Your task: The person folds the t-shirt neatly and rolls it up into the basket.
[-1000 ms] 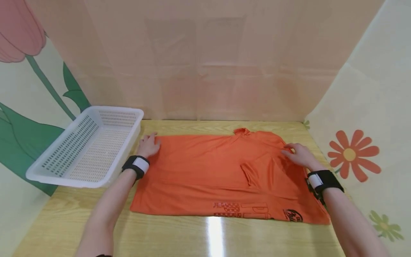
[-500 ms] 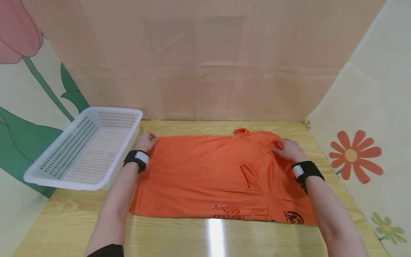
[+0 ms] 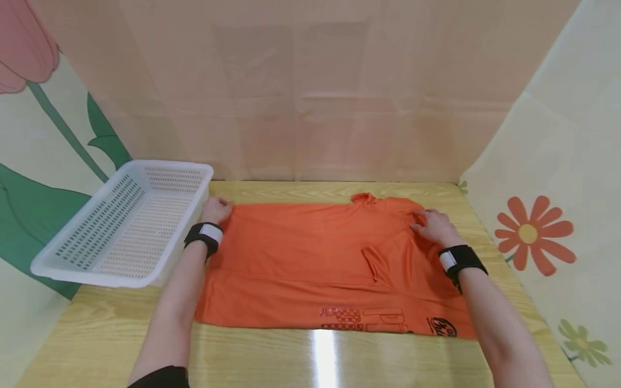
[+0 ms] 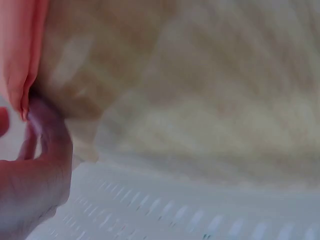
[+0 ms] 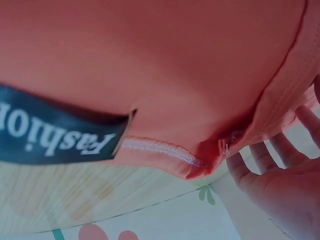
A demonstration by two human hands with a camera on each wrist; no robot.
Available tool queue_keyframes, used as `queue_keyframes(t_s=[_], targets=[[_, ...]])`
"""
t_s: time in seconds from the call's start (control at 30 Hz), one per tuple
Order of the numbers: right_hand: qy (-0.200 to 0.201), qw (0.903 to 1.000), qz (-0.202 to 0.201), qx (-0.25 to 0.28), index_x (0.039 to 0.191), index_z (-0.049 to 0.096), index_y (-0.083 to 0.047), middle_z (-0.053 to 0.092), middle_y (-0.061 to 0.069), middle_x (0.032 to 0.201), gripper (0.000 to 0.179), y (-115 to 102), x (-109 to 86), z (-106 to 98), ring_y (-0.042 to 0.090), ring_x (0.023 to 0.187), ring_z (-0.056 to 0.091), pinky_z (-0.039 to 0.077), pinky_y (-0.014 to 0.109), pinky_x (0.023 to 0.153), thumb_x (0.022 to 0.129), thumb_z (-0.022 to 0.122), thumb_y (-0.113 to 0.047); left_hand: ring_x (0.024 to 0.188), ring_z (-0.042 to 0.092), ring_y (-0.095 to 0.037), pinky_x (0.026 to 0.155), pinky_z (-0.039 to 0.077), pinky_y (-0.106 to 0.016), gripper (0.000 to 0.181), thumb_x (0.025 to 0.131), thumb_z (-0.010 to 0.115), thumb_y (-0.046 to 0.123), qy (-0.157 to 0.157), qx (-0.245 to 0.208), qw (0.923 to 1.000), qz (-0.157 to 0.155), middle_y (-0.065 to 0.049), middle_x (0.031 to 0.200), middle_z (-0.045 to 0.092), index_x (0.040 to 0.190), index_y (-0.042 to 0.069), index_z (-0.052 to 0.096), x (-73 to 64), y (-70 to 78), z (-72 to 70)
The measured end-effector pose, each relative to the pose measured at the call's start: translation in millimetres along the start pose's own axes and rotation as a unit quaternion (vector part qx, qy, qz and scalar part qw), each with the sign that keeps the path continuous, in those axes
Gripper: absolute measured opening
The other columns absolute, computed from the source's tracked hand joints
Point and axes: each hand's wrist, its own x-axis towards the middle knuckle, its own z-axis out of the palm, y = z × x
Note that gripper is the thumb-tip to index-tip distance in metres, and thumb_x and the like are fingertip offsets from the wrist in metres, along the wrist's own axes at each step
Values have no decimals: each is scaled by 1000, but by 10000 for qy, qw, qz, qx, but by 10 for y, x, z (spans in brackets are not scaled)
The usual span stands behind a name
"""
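An orange T-shirt [image 3: 296,242] lies flat on the table, doubled over lengthwise, with one sleeve [image 3: 388,261] folded inward. At its far left corner my left hand [image 3: 218,210] pinches the fabric; the left wrist view shows the gathered shirt edge [image 4: 22,65] between thumb and fingers. My right hand [image 3: 436,226] pinches the shirt near the far right end, by the shoulder and neckline. From the right wrist, the right fingers [image 5: 285,150] lie along the neckline seam, and a black "Fashion" label [image 5: 55,130] shows inside the shirt.
A white perforated plastic basket [image 3: 196,215] stands on the left, close beside my left forearm. Pink cloth [image 3: 301,108] hangs behind the wooden table [image 3: 262,355]. Flower-printed sheets [image 3: 548,134] border the right and left sides.
My right hand has shifted slightly left and inward, closing on the neckline edge. My left hand's fingers, spread earlier, have curled onto the far left corner. The shirt has barely moved.
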Motion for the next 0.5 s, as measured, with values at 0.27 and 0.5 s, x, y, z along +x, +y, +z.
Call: queue_keyframes(t_s=[0.27, 0.5], targets=[[-145, 9998, 89, 36, 140, 47, 9, 46, 42, 138, 55, -31, 2, 17, 58, 132, 36, 24, 69, 112, 99, 58, -25, 113, 61, -44, 100, 48, -49, 43, 95, 59, 26, 51, -427, 9990, -78, -31, 120, 66, 115, -11, 66, 16, -16, 18], [-219, 9997, 51, 43, 142, 45, 9, 44, 43, 140, 55, -36, -9, -5, 58, 134, 33, 23, 69, 112, 100, 57, -25, 74, 59, -3, 70, 45, -16, 37, 92, 64, 7, -85, -2163, 9762, -156, -25, 114, 71, 126, -9, 64, -16, 74, -2]])
